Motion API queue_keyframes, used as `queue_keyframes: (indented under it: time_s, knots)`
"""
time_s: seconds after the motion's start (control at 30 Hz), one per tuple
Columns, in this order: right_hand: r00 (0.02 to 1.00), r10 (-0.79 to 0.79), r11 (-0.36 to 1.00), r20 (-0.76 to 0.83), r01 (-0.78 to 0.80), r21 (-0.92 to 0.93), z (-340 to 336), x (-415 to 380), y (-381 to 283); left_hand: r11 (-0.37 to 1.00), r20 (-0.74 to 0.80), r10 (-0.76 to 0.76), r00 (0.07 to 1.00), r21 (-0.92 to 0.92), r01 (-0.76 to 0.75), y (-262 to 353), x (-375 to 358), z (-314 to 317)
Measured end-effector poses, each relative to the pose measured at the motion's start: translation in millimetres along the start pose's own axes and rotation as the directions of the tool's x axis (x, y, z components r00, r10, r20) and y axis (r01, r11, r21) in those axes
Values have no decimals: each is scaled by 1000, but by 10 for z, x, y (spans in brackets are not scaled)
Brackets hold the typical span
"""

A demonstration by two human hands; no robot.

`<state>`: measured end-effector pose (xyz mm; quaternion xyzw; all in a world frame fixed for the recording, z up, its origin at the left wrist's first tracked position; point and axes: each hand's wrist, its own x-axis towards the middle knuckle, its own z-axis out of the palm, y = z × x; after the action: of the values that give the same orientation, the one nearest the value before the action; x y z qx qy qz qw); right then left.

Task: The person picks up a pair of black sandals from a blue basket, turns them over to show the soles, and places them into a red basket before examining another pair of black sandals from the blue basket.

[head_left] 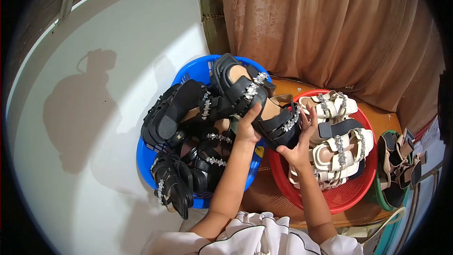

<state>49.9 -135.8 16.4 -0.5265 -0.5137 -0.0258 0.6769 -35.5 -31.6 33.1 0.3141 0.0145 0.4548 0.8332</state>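
Note:
My left hand [247,127] and my right hand [298,142] both grip one black platform sandal [278,122] with a rhinestone strap, held between the two baskets. The left fingers press its near side; the right hand cups its toe end. A blue plastic basket [147,163] on the left is piled with several black rhinestone sandals [198,113]. A red basket [351,196] on the right holds several cream sandals [337,153] with the same trim.
A green basket [383,198] with brown and black sandals sits at the far right. All baskets rest on a wooden surface [264,193]. A tan curtain [330,28] hangs behind, a white wall [108,66] stands at the left.

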Motion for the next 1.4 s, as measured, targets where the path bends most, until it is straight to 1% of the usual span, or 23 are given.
queue_keyframes:
  time_s: [0.03,0.07,0.1,0.23,0.33,0.37,0.5,0.7,0.93,1.1,1.3,1.4]
  knots:
    - [1000,-3,1000,12,4,-18,-4,9,12,999,-5,41,999,9,-41,1,-22,78]
    - [1000,-6,999,24,7,-36,-11,13,17,996,19,-53,998,-73,54,-62,0,11]
    - [999,-12,995,46,16,-94,-34,32,-43,994,32,-79,996,-73,81,-76,0,17]
    - [999,17,988,29,-12,-152,-41,10,10,987,31,-154,988,-42,155,-119,-26,60]
    - [1000,20,983,10,-18,-180,-52,3,33,990,34,-144,989,14,143,-161,-43,30]
    - [1000,17,985,3,-16,-170,-50,2,38,987,28,-161,987,24,160,-147,-52,34]
    - [1000,21,989,-23,-24,-149,-34,-2,7,991,77,-132,988,28,130,-125,-86,48]
    - [999,36,982,-25,-40,-183,-63,10,-37,988,126,-152,980,47,147,-127,-90,-17]
    - [999,36,995,-36,-39,-97,-51,8,-41,988,108,-124,986,103,113,-129,-87,-31]
    - [998,-5,994,-67,-3,-111,-45,-21,-32,988,83,-126,989,104,118,-119,-101,4]
    - [995,-19,995,-102,8,-104,-44,-16,-64,984,157,-132,979,139,110,-91,-107,46]
    - [992,7,998,-129,-16,-67,-45,-24,-47,976,181,-111,977,207,72,-180,-105,5]
